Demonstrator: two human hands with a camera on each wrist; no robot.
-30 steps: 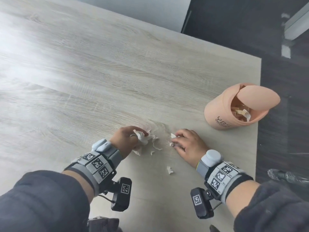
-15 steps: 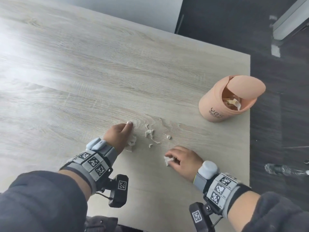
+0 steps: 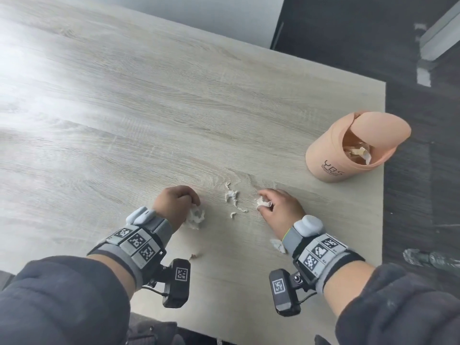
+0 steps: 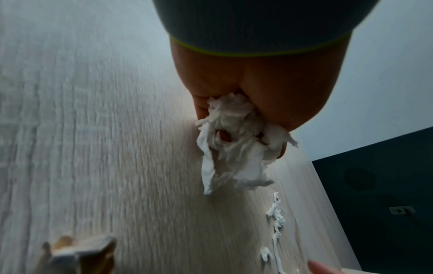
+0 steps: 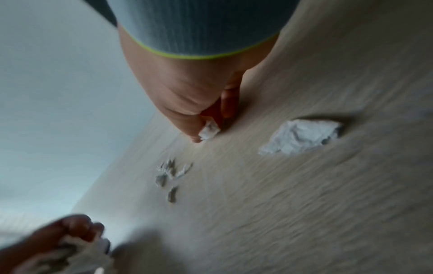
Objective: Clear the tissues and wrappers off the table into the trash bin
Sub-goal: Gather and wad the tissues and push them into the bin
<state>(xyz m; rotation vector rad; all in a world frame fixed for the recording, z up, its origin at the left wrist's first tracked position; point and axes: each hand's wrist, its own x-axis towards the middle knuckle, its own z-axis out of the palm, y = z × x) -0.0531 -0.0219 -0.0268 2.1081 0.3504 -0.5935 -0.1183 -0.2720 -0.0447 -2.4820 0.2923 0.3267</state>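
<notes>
Spanning pale wood-grain, table (image 3: 174,108) meets dark floor (image 3: 423,220).

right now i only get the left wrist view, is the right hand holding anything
observer: yes, the right hand pinches a small tissue scrap at its fingertips.
operator: ok is the bin open
observer: the bin stands at the table's right edge with its lid tipped open; some trash shows inside.
operator: any bits on that side i cant see
observer: one crumpled tissue lies on the table beside the right wrist, apart from the hand.
</notes>
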